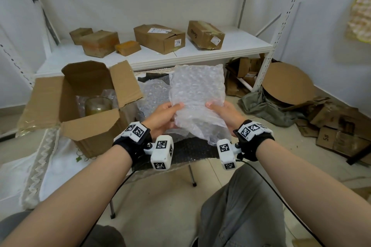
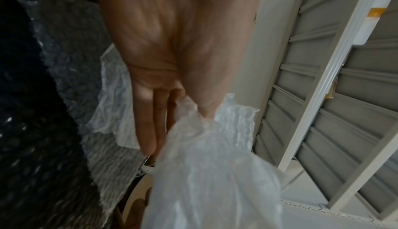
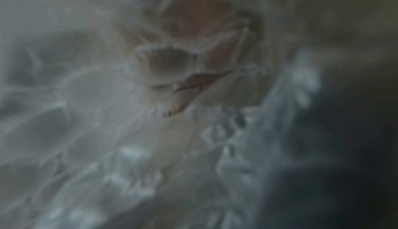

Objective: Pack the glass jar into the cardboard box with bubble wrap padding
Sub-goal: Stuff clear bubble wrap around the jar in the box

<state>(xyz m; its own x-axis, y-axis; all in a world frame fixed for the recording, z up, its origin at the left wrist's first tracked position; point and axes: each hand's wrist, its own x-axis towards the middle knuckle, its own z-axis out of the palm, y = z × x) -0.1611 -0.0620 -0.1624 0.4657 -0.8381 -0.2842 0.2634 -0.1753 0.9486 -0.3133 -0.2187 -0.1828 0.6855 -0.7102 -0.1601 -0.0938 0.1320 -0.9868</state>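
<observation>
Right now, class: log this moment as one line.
left hand: holds bubble wrap sheet | right hand: holds same sheet | glass jar: in cardboard box

Bubble wrap sheet (image 1: 197, 94): clear plastic, glossy, dimpled, crumpled at lower edge; open box (image 1: 90, 126): matt brown corrugated cardboard, creased flaps; jar (image 1: 98, 105): smooth glass, yellowish; shelf board (image 1: 200, 51): smooth white; uprights (image 1: 281, 26): perforated painted metal.

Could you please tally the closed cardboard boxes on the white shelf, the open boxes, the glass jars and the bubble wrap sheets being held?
Closed cardboard boxes on the white shelf: 5
Open cardboard box: 1
Glass jar: 1
Bubble wrap sheet, pinched by left hand and right hand: 1
Total: 8
</observation>
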